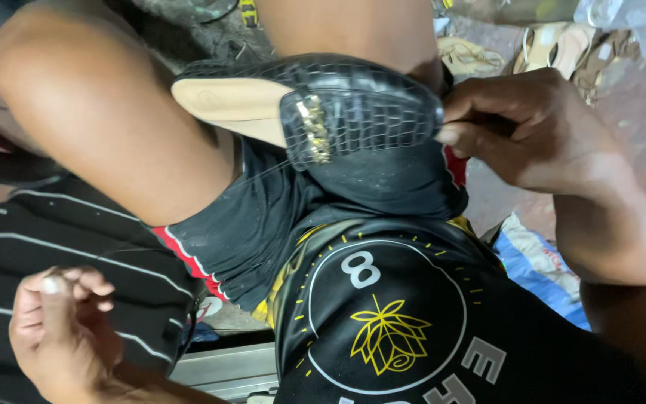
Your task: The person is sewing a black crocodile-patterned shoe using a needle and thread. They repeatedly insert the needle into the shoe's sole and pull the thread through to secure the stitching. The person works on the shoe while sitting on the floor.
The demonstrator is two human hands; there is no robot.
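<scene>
A black crocodile-textured loafer (368, 101) with a beige insole (226, 101) and a gold chain ornament (313, 129) lies on its side across my lap, wedged against my thigh. My right hand (532, 131) pinches the toe end of the loafer with fingers and thumb. A thin thread (259, 173) runs from under the ornament down to the left over my black shorts. My left hand (61, 329) is low at the left, closed in a fist with the thumb on top, apparently pulling that thread taut.
Pale sandals (555, 45) and other loose footwear lie on the ground at the upper right. A blue and white bag (540, 262) sits by my right arm. Black striped cloth (76, 232) is at the left, and a metal edge (226, 366) runs below.
</scene>
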